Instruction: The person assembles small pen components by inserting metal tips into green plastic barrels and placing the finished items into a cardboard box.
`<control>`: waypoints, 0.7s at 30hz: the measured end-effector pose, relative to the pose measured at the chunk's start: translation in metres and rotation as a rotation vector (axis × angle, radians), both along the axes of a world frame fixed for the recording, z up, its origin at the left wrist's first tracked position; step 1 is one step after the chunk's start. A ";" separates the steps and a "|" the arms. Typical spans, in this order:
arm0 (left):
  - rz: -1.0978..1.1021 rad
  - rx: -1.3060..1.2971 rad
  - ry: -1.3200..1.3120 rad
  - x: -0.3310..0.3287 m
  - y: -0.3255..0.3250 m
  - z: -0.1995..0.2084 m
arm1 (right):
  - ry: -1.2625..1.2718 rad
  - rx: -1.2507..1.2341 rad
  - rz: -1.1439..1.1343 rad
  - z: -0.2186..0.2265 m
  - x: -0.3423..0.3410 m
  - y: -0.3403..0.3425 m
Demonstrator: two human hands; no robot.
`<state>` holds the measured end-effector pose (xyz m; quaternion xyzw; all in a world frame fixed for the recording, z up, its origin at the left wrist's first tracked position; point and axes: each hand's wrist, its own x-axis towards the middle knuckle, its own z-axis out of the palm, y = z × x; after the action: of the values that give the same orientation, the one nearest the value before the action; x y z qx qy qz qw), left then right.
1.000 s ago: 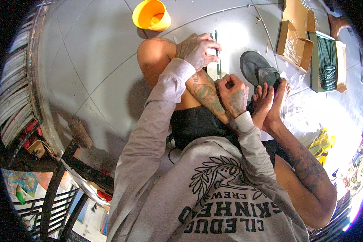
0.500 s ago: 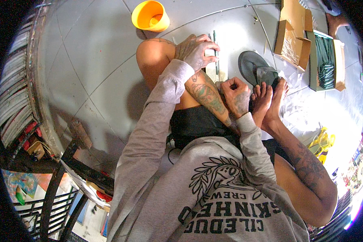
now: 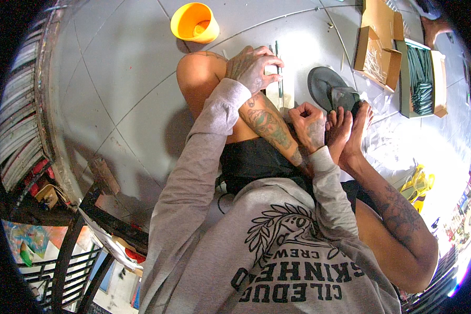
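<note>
My left hand (image 3: 254,68) reaches over my raised shin, its fingers closed on a thin dark green pen-like stick (image 3: 278,52) that stands lengthwise, pointing away from me. Under the stick lies a pale strip (image 3: 287,97) on the floor. Nearer to me and further right, my right hand (image 3: 309,124) is curled, thumb and fingers together, by the lower end of that strip. What its fingers hold, if anything, is too small to make out. A black flip-flop (image 3: 327,86) lies just right of the hands, with my bare feet (image 3: 345,125) at its near end.
A yellow cup (image 3: 212,32) stands at the far left. At the far right are an open cardboard box (image 3: 384,23) with thin white sticks and a box of dark green sticks (image 3: 423,83). Clear plastic wrapping (image 3: 379,138) and a yellow strap-like thing (image 3: 421,186) lie right of my feet.
Both hands keep nearly the same pose and place. The dark stick in my left hand has shifted very slightly to the left.
</note>
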<state>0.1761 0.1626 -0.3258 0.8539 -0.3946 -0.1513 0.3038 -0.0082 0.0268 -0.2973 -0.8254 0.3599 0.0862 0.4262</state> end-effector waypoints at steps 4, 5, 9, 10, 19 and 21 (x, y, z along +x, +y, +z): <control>-0.009 -0.003 0.023 -0.002 0.000 0.003 | -0.054 -0.085 0.040 0.003 -0.007 -0.003; -0.029 -0.019 0.017 0.001 0.000 0.003 | -0.052 -0.085 0.033 0.005 -0.007 -0.005; -0.033 -0.030 -0.001 -0.001 0.001 0.010 | -0.005 -0.265 0.159 0.005 -0.015 -0.029; -0.016 -0.021 -0.005 -0.003 0.000 0.014 | -0.075 -0.404 0.225 0.005 -0.017 -0.034; 0.047 0.120 -0.066 -0.024 -0.008 0.017 | -0.259 -0.073 0.068 0.009 0.110 -0.053; 0.066 0.194 -0.056 -0.025 -0.012 0.027 | -0.093 0.036 0.246 -0.006 0.143 -0.058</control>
<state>0.1507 0.1505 -0.2985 0.8957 -0.3582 -0.1549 0.2132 0.1345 -0.0316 -0.3032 -0.8587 0.2341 0.1060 0.4433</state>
